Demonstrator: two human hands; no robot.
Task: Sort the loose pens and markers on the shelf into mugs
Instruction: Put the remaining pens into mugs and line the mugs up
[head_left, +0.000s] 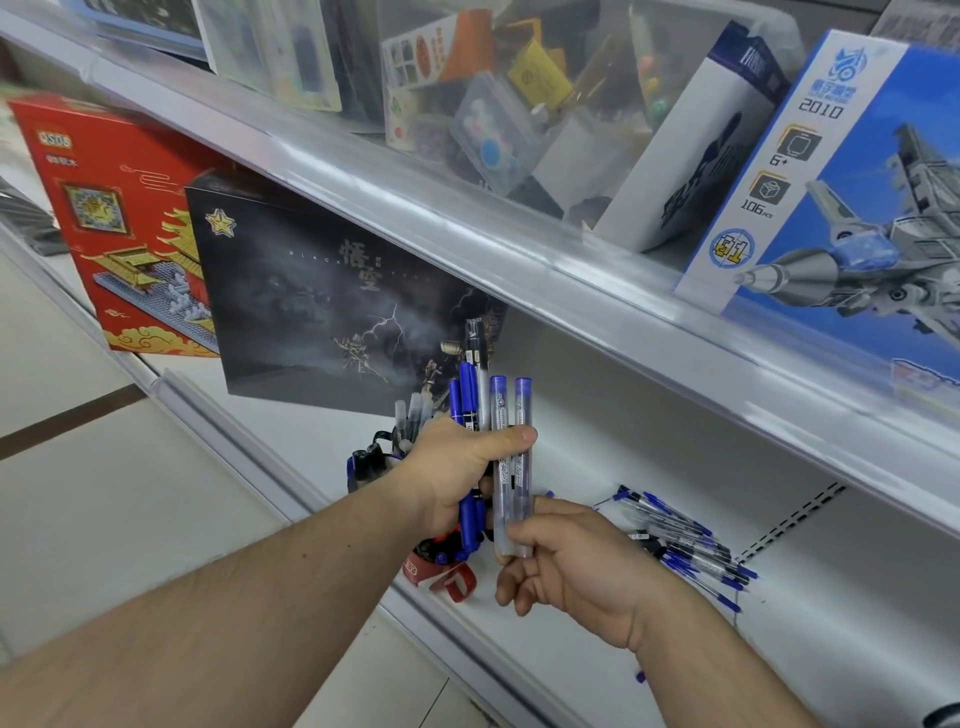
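Gripping an upright bundle of pens and markers (480, 415), the left hand (457, 467) has its fingers and thumb curled round the shafts above the white lower shelf (649, 467). The bundle mixes slim blue-capped markers, one taller black pen with a small white label, and two clear plastic tubes with blue caps; the print along the tubes is too small to read. The right hand (561, 561) pinches the bottom ends of those two clear tubes between thumb and fingertips, its other fingers loosely curled beneath.

Just behind the left hand stands a dark mug (371, 465) holding frosted and black pens. Below the bundle is a red and white mug (441, 571) with blue pens in it; its lettering is partly hidden. To the right, a loose pile of clear-barrelled pens (685, 540) with blue and black caps lies flat on the shelf, well apart from the mugs.

Further back, a red cardboard box (119, 223) shows a golden palace roof built of bricks and a logo I cannot make out. Leaning beside it, a matte black box (322, 312) bears a gold star, pale Chinese characters and lightning. On the upper shelf (467, 218), behind a glossy clear strip, a blue and white box (831, 171) reads "2010", "6+" and "106 pcs" with a grey jet pictured.
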